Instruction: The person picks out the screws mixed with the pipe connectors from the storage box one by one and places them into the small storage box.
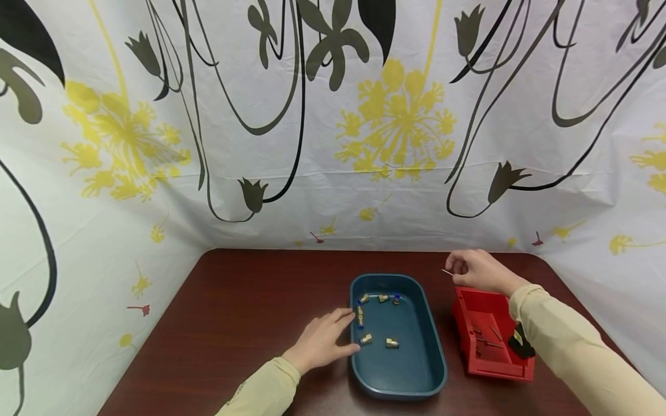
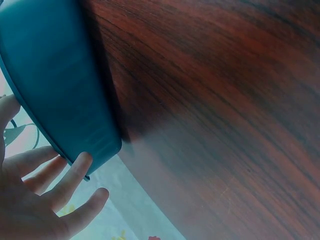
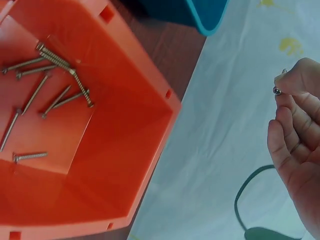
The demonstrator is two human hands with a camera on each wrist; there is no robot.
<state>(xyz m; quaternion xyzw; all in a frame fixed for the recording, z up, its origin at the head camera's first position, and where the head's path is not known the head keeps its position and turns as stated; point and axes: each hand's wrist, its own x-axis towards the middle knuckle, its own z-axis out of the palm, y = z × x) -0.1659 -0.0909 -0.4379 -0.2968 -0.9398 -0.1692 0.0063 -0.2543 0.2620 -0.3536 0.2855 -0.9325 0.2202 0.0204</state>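
Note:
My right hand [image 1: 480, 270] pinches a thin metal screw [image 1: 447, 272] between thumb and fingers, over the far end of the red bin [image 1: 501, 370]. In the right wrist view the head of that screw [image 3: 277, 91] pokes out by the thumb; the rest is mostly hidden. Several long screws [image 3: 31, 156] lie loose on the bin's floor. At the left rim of the blue tray [image 1: 400, 393], my left hand [image 1: 324, 340] has its fingers spread and fairly straight, fingertips right at the edge. Several brass fittings [image 1: 392, 343], some with blue ends, lie in the tray.
Both containers stand on a dark reddish-brown wooden table [image 1: 250, 323], the bin to the right of the tray. A white cloth [image 1: 291, 156] with flower prints hangs behind the table. A black band [image 1: 520, 342] with a yellow mark is at the right wrist.

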